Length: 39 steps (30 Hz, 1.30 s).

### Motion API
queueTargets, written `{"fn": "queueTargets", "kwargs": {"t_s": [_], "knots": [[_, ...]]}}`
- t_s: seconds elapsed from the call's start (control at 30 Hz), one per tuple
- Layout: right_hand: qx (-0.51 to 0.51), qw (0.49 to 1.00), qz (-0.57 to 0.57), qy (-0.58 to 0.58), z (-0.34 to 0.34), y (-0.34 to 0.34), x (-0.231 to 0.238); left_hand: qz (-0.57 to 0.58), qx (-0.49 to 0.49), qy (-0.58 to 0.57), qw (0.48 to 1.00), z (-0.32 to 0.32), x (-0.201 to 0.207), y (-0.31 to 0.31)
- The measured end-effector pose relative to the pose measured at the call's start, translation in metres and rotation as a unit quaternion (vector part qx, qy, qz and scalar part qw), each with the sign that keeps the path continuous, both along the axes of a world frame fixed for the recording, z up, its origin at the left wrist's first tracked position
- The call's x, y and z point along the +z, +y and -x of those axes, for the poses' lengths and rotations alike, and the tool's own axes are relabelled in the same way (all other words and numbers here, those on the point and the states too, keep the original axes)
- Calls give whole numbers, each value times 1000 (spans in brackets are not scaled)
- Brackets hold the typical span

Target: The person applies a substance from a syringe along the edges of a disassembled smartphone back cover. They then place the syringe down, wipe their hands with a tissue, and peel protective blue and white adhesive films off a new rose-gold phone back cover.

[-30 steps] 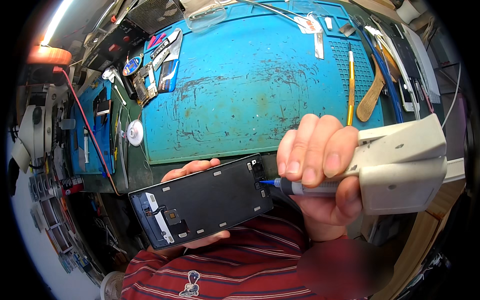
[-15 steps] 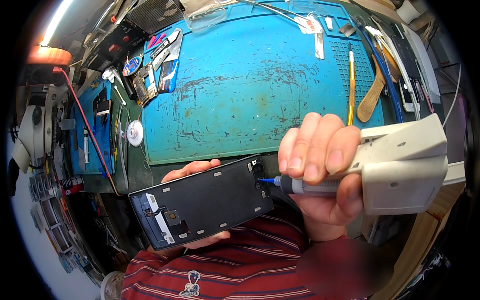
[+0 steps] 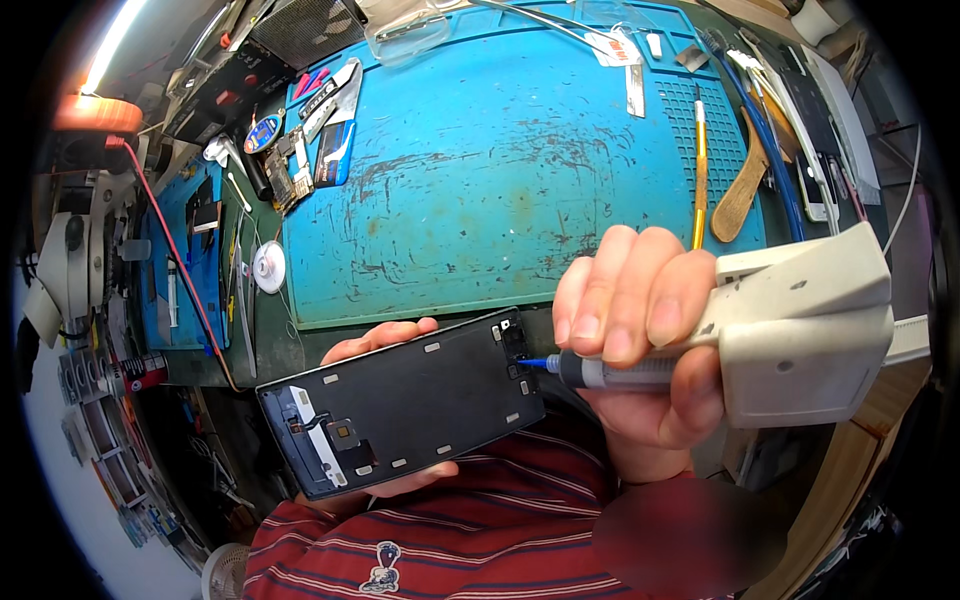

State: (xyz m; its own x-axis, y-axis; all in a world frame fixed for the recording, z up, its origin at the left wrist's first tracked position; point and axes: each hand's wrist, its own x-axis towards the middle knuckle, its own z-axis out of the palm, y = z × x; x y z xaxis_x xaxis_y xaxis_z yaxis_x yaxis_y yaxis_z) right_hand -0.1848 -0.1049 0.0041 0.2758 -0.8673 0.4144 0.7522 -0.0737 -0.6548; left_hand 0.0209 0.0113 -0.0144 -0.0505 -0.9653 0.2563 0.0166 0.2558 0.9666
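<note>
My left hand [image 3: 378, 340] grips a black phone frame [image 3: 430, 400] from below, thumb and fingers showing at its two long edges. Its inner side faces up, with small light pads along the rim and a flex cable piece near the left end. My right hand [image 3: 640, 310] is wrapped round a pale dispensing gun [image 3: 800, 345] fitted with a syringe. The blue needle tip [image 3: 537, 363] points left and sits at the right end of the phone frame. Whether it touches the surface, I cannot tell.
A worn blue work mat [image 3: 450, 180] spreads beyond my hands. On its right lie a yellow craft knife [image 3: 700, 170] and a wooden-handled brush [image 3: 742, 200]. Circuit boards [image 3: 290, 180] rest at its left edge, near a white spool [image 3: 269, 266]. A red cable [image 3: 165, 220] hangs at left.
Both hands, the phone frame and the dispensing gun have shifted very slightly left. The needle tip stays at the frame's right end.
</note>
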Motion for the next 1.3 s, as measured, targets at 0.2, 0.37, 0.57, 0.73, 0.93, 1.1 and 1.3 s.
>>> {"fn": "queueTargets", "kwargs": {"t_s": [0.2,0.37,0.57,0.73,0.93,1.1,1.3], "knots": [[16,1000,6,-3,0,-2,-1,-11,-1,-12,1000,-1,3,0],[16,1000,-3,1,1,-1,1,-5,-2,1,1000,0,1,0],[18,1000,-13,5,1,0,2,-16,3,-2,1000,1,2,2],[23,1000,-11,0,2,0,2,-13,7,10,1000,3,1,2],[29,999,-17,0,3,1,3,-37,19,11,999,4,7,2],[48,998,-3,-32,2,-2,-2,-29,25,14,999,4,4,3],[144,970,-81,-179,18,-3,-4,-25,16,-19,999,0,0,3]]}}
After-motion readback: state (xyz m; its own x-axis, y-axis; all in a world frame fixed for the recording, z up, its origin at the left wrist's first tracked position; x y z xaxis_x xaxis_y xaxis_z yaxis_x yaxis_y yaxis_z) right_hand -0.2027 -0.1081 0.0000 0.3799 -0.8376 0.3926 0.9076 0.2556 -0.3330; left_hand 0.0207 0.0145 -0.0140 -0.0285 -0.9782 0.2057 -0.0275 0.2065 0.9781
